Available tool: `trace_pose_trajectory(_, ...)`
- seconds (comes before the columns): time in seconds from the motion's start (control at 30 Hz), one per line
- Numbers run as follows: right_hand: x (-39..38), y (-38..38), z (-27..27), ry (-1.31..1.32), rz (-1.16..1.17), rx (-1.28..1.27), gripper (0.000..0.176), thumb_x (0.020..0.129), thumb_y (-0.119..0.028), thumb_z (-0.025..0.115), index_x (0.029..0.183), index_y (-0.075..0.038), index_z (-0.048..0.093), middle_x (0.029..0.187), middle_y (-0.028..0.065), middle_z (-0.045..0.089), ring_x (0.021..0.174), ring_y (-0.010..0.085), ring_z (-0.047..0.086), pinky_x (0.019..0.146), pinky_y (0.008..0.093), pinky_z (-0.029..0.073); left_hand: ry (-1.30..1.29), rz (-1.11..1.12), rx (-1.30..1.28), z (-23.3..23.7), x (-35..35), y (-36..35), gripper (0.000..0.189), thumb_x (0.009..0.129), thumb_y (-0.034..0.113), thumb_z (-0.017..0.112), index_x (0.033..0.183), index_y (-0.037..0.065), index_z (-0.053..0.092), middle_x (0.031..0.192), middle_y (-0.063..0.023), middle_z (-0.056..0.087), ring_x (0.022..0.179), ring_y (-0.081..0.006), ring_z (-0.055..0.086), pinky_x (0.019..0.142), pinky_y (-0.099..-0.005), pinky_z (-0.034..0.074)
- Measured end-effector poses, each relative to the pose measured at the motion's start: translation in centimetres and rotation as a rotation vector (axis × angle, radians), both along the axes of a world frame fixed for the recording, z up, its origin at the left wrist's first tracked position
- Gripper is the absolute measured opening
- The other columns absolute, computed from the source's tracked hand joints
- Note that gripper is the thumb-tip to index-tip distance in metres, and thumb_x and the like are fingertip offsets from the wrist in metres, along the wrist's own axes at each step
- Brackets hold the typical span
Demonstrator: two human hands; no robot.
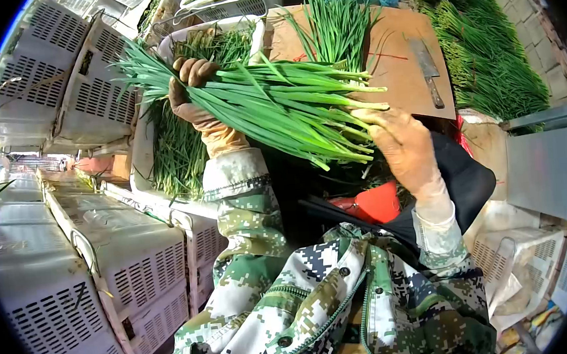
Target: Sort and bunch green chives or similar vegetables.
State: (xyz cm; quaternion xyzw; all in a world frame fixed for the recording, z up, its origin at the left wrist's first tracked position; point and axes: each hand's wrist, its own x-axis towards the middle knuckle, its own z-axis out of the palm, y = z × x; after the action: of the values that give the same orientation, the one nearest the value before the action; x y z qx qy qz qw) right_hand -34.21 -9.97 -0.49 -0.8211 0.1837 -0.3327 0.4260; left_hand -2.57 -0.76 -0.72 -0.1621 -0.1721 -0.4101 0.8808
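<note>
A large bunch of long green stalks (271, 101) lies across the front of my body, leaves to the left and pale ends to the right. My gloved left hand (193, 91) is wrapped round its leafy part. At the pale ends, my gloved right hand (404, 144) has its fingers bent against the stalks; its fingertips are partly hidden, and I cannot make out whether they grip any. Beyond, a smaller bunch (339, 33) rests on a brown board (398, 25). A cleaver (427, 69) lies at the board's right side.
White slotted crates (144, 268) stand at the left, more (75, 73) behind them. A white bin (139, 162) holds loose greens. Green bundles (486, 48) fill the back right. A grey metal panel (541, 173) stands at the right. Something red (377, 203) lies near my lap.
</note>
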Motion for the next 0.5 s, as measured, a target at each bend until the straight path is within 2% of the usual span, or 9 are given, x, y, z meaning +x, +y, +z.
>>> trace_pose_trajectory(0.07, 1.3, 0.3, -0.8, 0.129, -0.047, -0.124, 0.029, 0.091, -0.023, 0.060, 0.111, -0.003, 0.065, 0.103, 0.0176, 0.067, 0.097, 0.0314, 0.063, 0.086, 0.0367, 0.048, -0.014, 0.031, 0.034, -0.2, -0.1, 0.0, 0.018, 0.083, 0.011, 0.057, 0.099, 0.005, 0.051, 0.075, 0.0001, 0.045, 0.065, -0.0138, 0.044, 0.072, -0.0321, 0.041)
trace_pose_trajectory(0.2, 3.1, 0.8, -0.2, 0.049, 0.019, -0.086, 0.028, 0.090, -0.023, 0.061, 0.109, -0.003, 0.066, 0.099, 0.0178, 0.067, 0.094, 0.0319, 0.063, 0.084, 0.0372, 0.049, -0.100, -0.002, -0.033, -0.3, -0.4, 0.0, 0.020, 0.084, 0.011, 0.055, 0.103, 0.006, 0.049, 0.075, 0.0001, 0.043, 0.065, -0.0142, 0.045, 0.076, -0.0347, 0.041)
trace_pose_trajectory(0.23, 4.1, 1.1, 0.0, 0.101, 0.038, 0.114, 0.021, 0.087, -0.018, 0.064, 0.102, -0.004, 0.068, 0.095, 0.0147, 0.068, 0.091, 0.0301, 0.064, 0.082, 0.0360, 0.049, -0.099, -0.024, -0.097, -0.4, -0.7, 0.0, 0.021, 0.085, 0.012, 0.054, 0.104, 0.007, 0.048, 0.076, 0.0003, 0.043, 0.065, -0.0143, 0.044, 0.077, -0.0354, 0.041)
trace_pose_trajectory(0.33, 4.6, 1.2, -0.4, 0.153, 0.042, 0.167, 0.014, 0.084, -0.013, 0.065, 0.094, -0.004, 0.069, 0.091, 0.0113, 0.069, 0.088, 0.0282, 0.064, 0.080, 0.0348, 0.049, -0.083, -0.056, -0.095, -0.4, -1.0, 0.6, 0.021, 0.085, 0.012, 0.055, 0.104, 0.007, 0.047, 0.078, -0.0002, 0.041, 0.067, -0.0149, 0.043, 0.078, -0.0368, 0.040)
trace_pose_trajectory(0.37, 4.9, 1.7, -0.3, 0.052, 0.048, 0.092, 0.012, 0.081, -0.010, 0.066, 0.090, -0.004, 0.069, 0.088, 0.0107, 0.069, 0.084, 0.0275, 0.065, 0.077, 0.0347, 0.049, -0.088, -0.049, -0.100, -0.3, -1.0, 0.9, 0.022, 0.085, 0.013, 0.055, 0.104, 0.007, 0.047, 0.077, -0.0004, 0.040, 0.067, -0.0151, 0.042, 0.077, -0.0374, 0.040)
trace_pose_trajectory(0.5, 2.4, 1.8, -1.5, 0.242, -0.046, -0.197, 0.013, 0.081, -0.008, 0.065, 0.092, -0.001, 0.064, 0.086, 0.0141, 0.064, 0.084, 0.0297, 0.062, 0.079, 0.0347, 0.048, -0.124, -0.031, -0.130, -0.6, -1.2, 1.2, 0.022, 0.084, 0.013, 0.056, 0.103, 0.008, 0.046, 0.077, -0.0006, 0.042, 0.067, -0.0148, 0.044, 0.075, -0.0350, 0.039)
